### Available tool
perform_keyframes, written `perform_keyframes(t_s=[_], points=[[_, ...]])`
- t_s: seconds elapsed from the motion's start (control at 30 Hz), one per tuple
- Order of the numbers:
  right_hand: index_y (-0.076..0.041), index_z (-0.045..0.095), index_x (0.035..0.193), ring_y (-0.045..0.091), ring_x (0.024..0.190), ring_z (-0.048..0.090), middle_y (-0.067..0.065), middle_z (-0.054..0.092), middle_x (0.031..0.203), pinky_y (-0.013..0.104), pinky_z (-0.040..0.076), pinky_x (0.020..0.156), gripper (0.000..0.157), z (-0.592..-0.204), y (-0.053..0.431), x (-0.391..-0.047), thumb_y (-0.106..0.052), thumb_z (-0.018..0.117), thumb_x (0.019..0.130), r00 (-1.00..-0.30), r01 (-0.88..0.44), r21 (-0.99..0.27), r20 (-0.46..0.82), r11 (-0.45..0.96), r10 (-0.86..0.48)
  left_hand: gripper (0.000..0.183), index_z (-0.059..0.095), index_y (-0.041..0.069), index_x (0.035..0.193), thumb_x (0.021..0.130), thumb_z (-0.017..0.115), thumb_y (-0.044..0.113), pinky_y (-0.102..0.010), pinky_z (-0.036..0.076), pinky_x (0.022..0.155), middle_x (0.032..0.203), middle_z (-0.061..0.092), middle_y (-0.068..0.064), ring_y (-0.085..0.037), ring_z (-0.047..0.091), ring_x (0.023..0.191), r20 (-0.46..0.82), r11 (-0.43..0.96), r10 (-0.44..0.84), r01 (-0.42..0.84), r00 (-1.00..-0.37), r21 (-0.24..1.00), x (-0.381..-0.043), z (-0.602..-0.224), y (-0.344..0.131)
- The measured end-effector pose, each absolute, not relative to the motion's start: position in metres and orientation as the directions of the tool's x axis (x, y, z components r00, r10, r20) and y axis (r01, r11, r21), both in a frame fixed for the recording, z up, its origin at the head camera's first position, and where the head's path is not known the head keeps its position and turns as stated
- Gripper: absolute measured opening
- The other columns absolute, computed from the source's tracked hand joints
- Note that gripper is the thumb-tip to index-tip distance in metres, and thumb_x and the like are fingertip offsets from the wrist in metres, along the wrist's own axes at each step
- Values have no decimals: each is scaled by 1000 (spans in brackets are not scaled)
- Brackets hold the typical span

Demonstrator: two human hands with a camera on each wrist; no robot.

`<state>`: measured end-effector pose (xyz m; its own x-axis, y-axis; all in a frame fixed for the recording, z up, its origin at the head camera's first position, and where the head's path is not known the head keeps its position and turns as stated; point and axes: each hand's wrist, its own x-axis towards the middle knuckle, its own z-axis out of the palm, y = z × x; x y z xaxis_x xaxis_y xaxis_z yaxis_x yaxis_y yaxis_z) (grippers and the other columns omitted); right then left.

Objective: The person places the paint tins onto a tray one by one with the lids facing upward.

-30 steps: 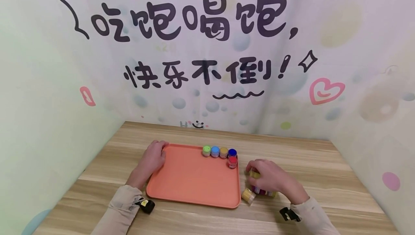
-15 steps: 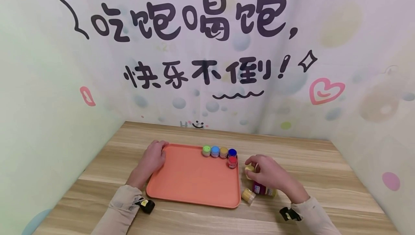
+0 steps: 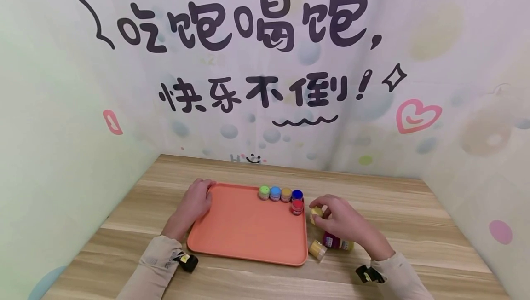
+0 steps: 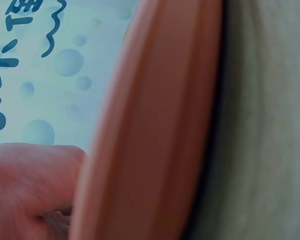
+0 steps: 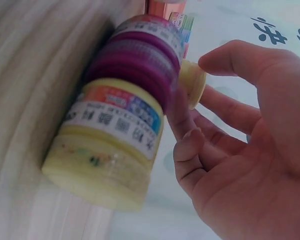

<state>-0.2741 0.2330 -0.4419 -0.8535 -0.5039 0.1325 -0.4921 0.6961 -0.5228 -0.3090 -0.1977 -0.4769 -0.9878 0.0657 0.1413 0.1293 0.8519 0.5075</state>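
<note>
My right hand [image 3: 343, 219] pinches a pale yellow paint jar [image 3: 316, 213] between thumb and fingers, just off the right rim of the orange tray [image 3: 248, 228]. Below that hand, a purple paint jar [image 5: 140, 65] and another yellow paint jar [image 5: 102, 145] lie on their sides, end to end. My left hand [image 3: 198, 203] grips the tray's left edge near the far corner; its thumb is hidden in the head view. Along the tray's far edge stand green [image 3: 264, 193], light blue [image 3: 275, 193], ochre [image 3: 286, 194] and dark blue [image 3: 297, 195] jars, with a red jar [image 3: 297, 207] before the last.
A yellow-orange jar [image 3: 318, 250] lies tipped on the wooden table [image 3: 397, 226] close to the tray's near right corner. A printed cloth wall [image 3: 232, 139] rises behind the table, with pale walls at both sides.
My right hand has lifted the pale yellow jar away from the lying jars and moved it slightly left and back towards the tray. The left hand and tray have stayed put.
</note>
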Motion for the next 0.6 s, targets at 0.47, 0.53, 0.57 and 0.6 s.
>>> perform_keyframes(t_s=[0.47,0.53,0.57,0.6], points=[[-16,80,119,5,83,68,3,77,120,24,59,70,23,-436,219,-278,-11,74,97,-820,-557,-531,230,638,-525,36,64,-7,141,106,59,1,-55,58,106,128,65,-25,-36,63,113,129,844,60,119,-990,523,-310,-476,-196],[-18,80,118,8,84,68,0,78,118,25,59,72,19,-436,216,-279,-15,76,99,-817,-565,-518,241,642,-524,36,64,-7,140,106,59,1,-55,58,106,128,65,-25,-36,63,113,129,845,58,117,-990,522,-310,-477,-196],[-18,80,116,10,84,67,-1,78,116,25,59,73,17,-436,215,-280,-17,77,100,-816,-568,-512,246,644,-524,35,64,-7,140,106,59,1,-55,58,106,128,65,-25,-36,63,113,131,845,59,119,-990,521,-310,-477,-197],[-19,81,115,12,85,67,-3,78,115,26,59,73,16,-435,214,-281,-19,78,100,-814,-571,-507,250,646,-524,35,65,-7,140,106,59,1,-55,58,106,128,65,-25,-36,63,113,131,845,57,118,-990,522,-310,-477,-197]])
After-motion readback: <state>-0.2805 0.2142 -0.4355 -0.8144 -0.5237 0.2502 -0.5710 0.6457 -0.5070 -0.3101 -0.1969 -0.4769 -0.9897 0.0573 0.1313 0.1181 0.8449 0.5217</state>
